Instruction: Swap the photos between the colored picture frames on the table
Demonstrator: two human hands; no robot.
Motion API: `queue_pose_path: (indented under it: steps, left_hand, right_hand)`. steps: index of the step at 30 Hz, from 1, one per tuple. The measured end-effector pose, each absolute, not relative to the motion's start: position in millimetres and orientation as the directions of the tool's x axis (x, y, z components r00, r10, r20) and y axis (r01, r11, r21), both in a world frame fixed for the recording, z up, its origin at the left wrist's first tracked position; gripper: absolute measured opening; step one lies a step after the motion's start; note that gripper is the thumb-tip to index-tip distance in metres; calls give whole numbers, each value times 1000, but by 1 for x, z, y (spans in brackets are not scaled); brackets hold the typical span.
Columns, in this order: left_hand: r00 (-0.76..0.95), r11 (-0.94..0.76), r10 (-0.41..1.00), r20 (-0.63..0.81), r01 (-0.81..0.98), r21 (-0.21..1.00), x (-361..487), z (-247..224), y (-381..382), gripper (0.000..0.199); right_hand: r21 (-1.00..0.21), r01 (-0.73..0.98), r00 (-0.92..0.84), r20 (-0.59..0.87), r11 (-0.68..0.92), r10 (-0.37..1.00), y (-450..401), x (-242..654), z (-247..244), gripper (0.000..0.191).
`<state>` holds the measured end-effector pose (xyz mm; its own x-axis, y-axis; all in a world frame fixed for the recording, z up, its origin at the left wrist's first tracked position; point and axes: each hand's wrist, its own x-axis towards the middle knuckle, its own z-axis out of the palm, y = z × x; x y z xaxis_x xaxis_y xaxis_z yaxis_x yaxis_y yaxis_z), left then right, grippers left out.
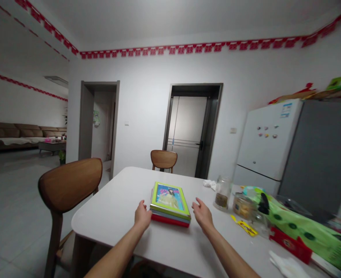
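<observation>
A stack of flat picture frames lies on the white table [112,216]. On top is a lime-green picture frame [183,199] around a picture of a figure in a pale yellow gown. Under it a grey-blue layer shows, and a red one [170,221] is at the bottom. Beside the stack's left front corner is my left hand [143,216], fingers apart; whether it touches the frames I cannot tell. My right hand [203,215] hovers to the right of the stack with its fingers spread, a gap between them and the frames. Neither hand grips anything.
Right of my right hand stand a glass jar [221,195] with dark contents and a lidded tub [242,204]. A yellow packet [245,226], a red box [290,244] and a green bag [300,227] crowd the right side. Wooden chairs [72,183] stand left and behind.
</observation>
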<state>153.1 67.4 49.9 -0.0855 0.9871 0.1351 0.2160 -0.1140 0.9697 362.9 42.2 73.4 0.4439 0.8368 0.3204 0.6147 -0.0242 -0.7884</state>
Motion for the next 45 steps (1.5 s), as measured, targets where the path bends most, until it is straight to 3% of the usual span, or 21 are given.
queue_pose_path:
  steps: [3,6,8,10,15,20,22,24,25,27,32,37,38,40,42,45]
  left_hand:
    - [-31,-248,967,252,102,963,167,92,46,51]
    - [90,-375,921,380,-60,925,184,141,15,67]
    - [248,-420,807,537,-398,816,191,166,-4,77]
    - [316,-362,736,599,-565,742,193,180,-17,83]
    - [342,-298,709,616,-647,702,189,182,-25,86]
    - [363,-225,765,531,-623,749,193,165,-19,88]
    - [360,-122,852,379,-569,814,194,155,-14,77]
    - [365,3,908,208,-502,865,192,145,-5,51]
    - [378,59,915,140,-469,881,190,142,-1,44]
    - [426,136,903,59,-414,900,186,140,7,55]
    - [527,224,850,-12,-342,913,184,159,10,71]
    - [518,229,855,-27,-332,915,187,169,6,70]
    - [506,235,862,-39,-330,914,186,166,6,70]
    - [467,244,882,-66,-331,912,184,153,9,68]
    - [411,252,907,-98,-338,907,182,131,13,64]
    - [328,291,928,-178,-336,896,176,91,19,52]
  right_hand:
    - [-893,341,342,408,293,847,21,335,106,61]
    - [-827,-48,195,542,560,817,-13,298,146,68]
    - [-775,-225,157,570,591,807,-35,281,167,69]
    - [-747,-321,149,567,582,810,-51,273,180,69]
    - [-760,-362,142,528,540,838,-60,274,184,69]
    - [-766,-412,155,475,494,866,-53,277,167,66]
    - [-792,-430,178,395,432,901,-46,280,155,52]
    - [-833,-449,221,248,324,943,-36,283,143,28]
    - [-849,-456,241,172,267,955,-32,285,139,25]
    - [-867,-462,241,79,186,967,-24,289,137,41]
    - [-900,-424,39,95,103,995,-22,287,161,59]
    - [-951,-284,38,119,125,992,-19,279,170,60]
    - [-969,-196,58,138,147,989,-15,280,165,59]
    - [-968,145,139,227,207,964,-2,284,147,56]
    - [-814,546,189,350,198,918,14,291,124,49]
    - [-648,746,163,403,155,901,33,302,91,22]
